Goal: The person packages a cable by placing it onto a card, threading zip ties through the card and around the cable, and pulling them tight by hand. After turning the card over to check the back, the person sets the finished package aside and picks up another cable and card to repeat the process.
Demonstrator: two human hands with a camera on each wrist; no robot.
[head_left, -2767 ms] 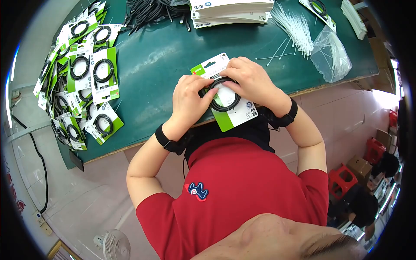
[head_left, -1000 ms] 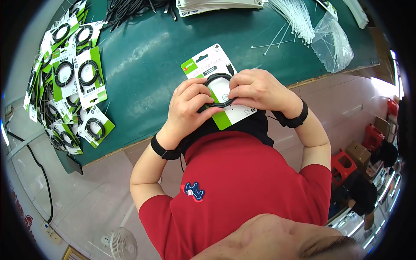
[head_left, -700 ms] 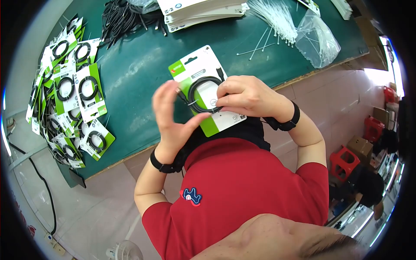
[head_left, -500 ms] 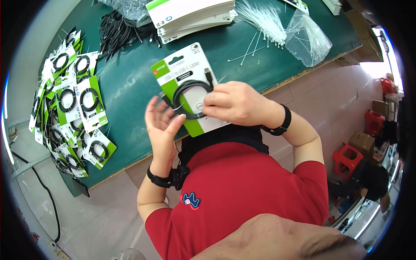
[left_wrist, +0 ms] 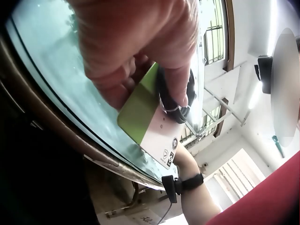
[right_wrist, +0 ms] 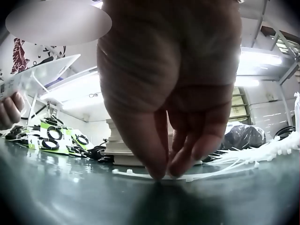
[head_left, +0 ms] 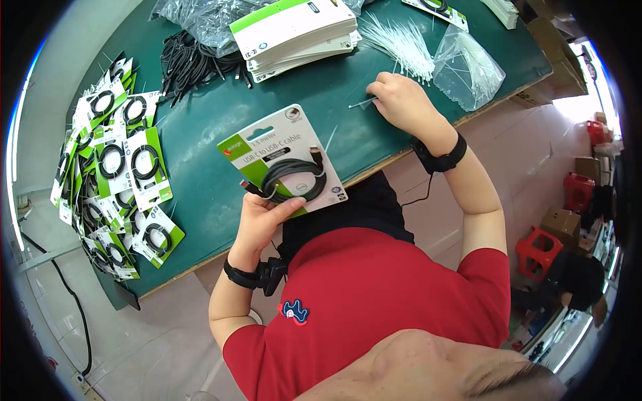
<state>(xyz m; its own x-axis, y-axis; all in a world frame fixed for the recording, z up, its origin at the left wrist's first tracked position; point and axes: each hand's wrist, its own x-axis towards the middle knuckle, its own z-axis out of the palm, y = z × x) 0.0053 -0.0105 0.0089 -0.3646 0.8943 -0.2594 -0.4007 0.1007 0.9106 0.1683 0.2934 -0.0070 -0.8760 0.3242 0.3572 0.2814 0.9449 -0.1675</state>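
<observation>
My left hand (head_left: 259, 219) holds a white and green packaging card (head_left: 302, 128) by its lower left edge, thumb over the front and the other fingers behind. A coiled black USB-C cable (head_left: 289, 167) is fixed to the card's front, its plugs pointing up at either side. In the left wrist view the thumb presses on the lower part of the coil. At the table top my right hand (head_left: 406, 105) pinches a white cable tie (right_wrist: 127, 174) between thumb and fingertips, close to the loose pile of cable ties (head_left: 404, 50).
Carded cables (head_left: 144, 164) lie heaped at the left. Loose black cables (head_left: 184, 67), clear plastic wrap (head_left: 200, 25) and a stack of blank cards (head_left: 294, 32) sit at the back. A plastic bag (head_left: 468, 73) of ties lies right, near the table edge (head_left: 378, 167).
Both hands were on the coil before. My right hand has left the card and moved up and right to the cable ties. My left hand has shifted its grip and now holds the card alone.
</observation>
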